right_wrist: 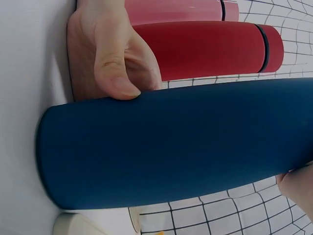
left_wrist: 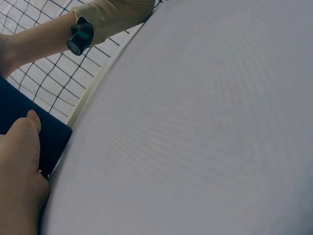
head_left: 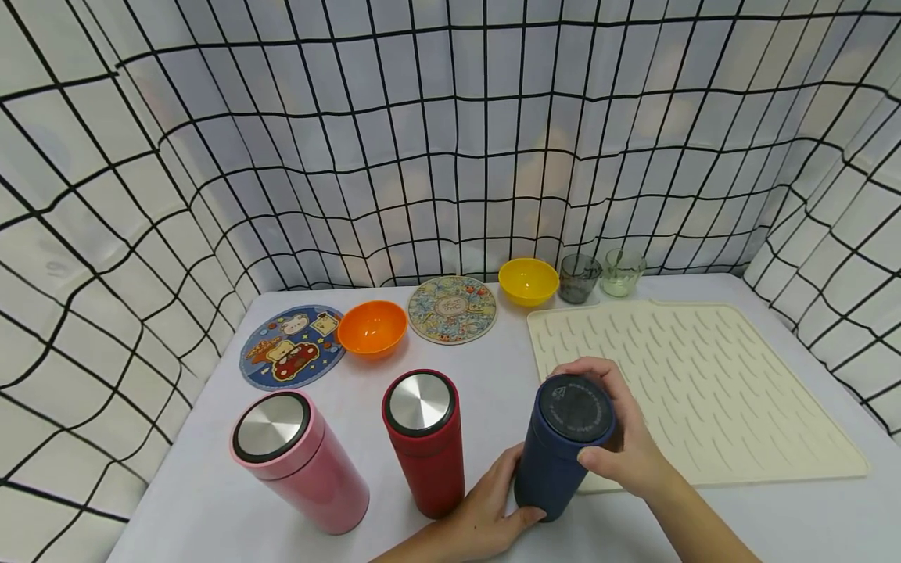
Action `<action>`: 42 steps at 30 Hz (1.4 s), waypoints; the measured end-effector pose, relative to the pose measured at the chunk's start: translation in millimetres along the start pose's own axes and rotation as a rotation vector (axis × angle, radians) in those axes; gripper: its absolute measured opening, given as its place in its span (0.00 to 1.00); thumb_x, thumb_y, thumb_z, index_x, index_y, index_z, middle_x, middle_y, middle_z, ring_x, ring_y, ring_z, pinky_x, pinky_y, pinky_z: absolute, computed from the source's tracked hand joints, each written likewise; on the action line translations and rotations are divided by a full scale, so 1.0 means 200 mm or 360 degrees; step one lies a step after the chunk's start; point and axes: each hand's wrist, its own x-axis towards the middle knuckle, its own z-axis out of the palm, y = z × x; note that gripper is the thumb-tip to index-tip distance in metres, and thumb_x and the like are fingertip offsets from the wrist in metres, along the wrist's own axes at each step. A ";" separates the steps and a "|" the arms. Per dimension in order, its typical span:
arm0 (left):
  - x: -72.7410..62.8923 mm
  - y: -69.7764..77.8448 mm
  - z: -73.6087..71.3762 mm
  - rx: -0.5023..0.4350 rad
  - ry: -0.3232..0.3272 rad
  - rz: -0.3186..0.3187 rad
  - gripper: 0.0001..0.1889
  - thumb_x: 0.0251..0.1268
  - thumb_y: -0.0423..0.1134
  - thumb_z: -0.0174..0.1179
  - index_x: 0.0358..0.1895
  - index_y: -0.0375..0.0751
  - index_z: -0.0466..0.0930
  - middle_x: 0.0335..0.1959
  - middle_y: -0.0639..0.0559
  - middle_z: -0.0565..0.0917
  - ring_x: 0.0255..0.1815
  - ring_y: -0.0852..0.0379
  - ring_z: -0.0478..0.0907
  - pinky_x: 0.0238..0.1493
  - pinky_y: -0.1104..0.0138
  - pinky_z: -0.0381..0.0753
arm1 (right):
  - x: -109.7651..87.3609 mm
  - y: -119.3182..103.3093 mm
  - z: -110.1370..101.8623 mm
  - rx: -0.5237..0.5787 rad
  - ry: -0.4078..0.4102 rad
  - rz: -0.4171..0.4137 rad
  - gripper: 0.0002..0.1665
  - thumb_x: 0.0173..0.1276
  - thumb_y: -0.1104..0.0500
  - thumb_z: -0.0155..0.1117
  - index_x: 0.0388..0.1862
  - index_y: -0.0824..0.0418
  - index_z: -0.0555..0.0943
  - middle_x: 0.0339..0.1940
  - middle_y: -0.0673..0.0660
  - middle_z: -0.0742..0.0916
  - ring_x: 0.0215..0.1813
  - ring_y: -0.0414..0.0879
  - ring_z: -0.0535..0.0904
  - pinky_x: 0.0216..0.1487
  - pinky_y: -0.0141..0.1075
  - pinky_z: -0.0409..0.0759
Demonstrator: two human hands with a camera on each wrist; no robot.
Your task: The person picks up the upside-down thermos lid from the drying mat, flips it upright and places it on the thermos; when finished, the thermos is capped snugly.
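A dark blue thermos flask stands on the table, its round black top face bearing faint print. My right hand grips it near the top, thumb in front and fingers round the far side. Low on the body, my left hand holds the flask from the left, with the thumb against its side in the right wrist view. Just left of that hand stands a red flask with a silver-topped lid. A pink flask of the same kind is farther left.
Right of the blue flask lies a cream ridged mat. Along the back are a blue cartoon placemat, an orange bowl, a patterned round mat, a yellow bowl, a grey glass and a greenish glass.
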 end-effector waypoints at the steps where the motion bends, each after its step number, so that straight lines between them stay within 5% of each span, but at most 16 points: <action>1: 0.00 0.00 0.00 -0.0001 -0.0002 -0.0009 0.36 0.62 0.53 0.55 0.68 0.54 0.46 0.65 0.53 0.60 0.64 0.58 0.60 0.63 0.58 0.61 | 0.00 0.00 0.00 -0.0010 -0.0023 0.0005 0.37 0.66 0.54 0.54 0.65 0.73 0.53 0.60 0.66 0.69 0.60 0.53 0.68 0.58 0.38 0.68; 5: 0.00 0.00 0.00 0.0009 -0.0009 -0.0038 0.36 0.61 0.53 0.55 0.68 0.55 0.46 0.65 0.53 0.60 0.64 0.58 0.60 0.63 0.58 0.61 | 0.02 -0.01 -0.01 -0.0065 -0.0097 0.0004 0.37 0.68 0.52 0.47 0.65 0.76 0.54 0.64 0.69 0.66 0.66 0.56 0.62 0.63 0.39 0.63; 12: 0.00 0.00 0.00 0.0025 -0.0004 -0.0005 0.35 0.62 0.52 0.55 0.68 0.54 0.46 0.64 0.53 0.61 0.64 0.58 0.61 0.63 0.58 0.62 | 0.01 -0.01 -0.01 -0.0021 0.0019 0.0032 0.34 0.62 0.55 0.60 0.59 0.74 0.61 0.61 0.69 0.69 0.64 0.57 0.65 0.60 0.41 0.67; 19: 0.00 -0.01 0.01 0.0052 0.0025 0.0042 0.35 0.62 0.53 0.54 0.68 0.52 0.46 0.64 0.52 0.61 0.64 0.58 0.61 0.62 0.58 0.62 | 0.02 -0.01 -0.01 -0.0048 -0.0109 0.0018 0.39 0.66 0.54 0.53 0.64 0.78 0.54 0.64 0.71 0.66 0.66 0.58 0.61 0.62 0.40 0.64; 25: 0.00 -0.01 0.01 0.0061 0.0019 0.0058 0.36 0.62 0.52 0.54 0.68 0.52 0.46 0.65 0.51 0.61 0.64 0.58 0.61 0.62 0.59 0.63 | 0.01 -0.01 -0.01 0.0026 -0.0004 0.0038 0.36 0.60 0.60 0.62 0.60 0.75 0.59 0.58 0.67 0.71 0.59 0.53 0.69 0.58 0.37 0.68; 33: 0.00 0.00 0.01 0.0036 0.0006 0.0023 0.36 0.62 0.52 0.55 0.68 0.52 0.46 0.65 0.52 0.61 0.64 0.58 0.60 0.63 0.59 0.62 | 0.02 0.00 -0.01 0.0101 -0.0140 0.0036 0.36 0.68 0.52 0.49 0.66 0.74 0.55 0.62 0.67 0.71 0.62 0.54 0.68 0.60 0.39 0.66; 42: -0.01 -0.01 0.00 0.0123 0.0021 0.0099 0.35 0.63 0.52 0.54 0.68 0.49 0.47 0.64 0.50 0.62 0.64 0.58 0.61 0.62 0.60 0.63 | 0.01 0.02 0.00 0.0150 -0.0019 0.0004 0.36 0.62 0.56 0.59 0.62 0.73 0.58 0.56 0.64 0.73 0.55 0.52 0.71 0.56 0.37 0.70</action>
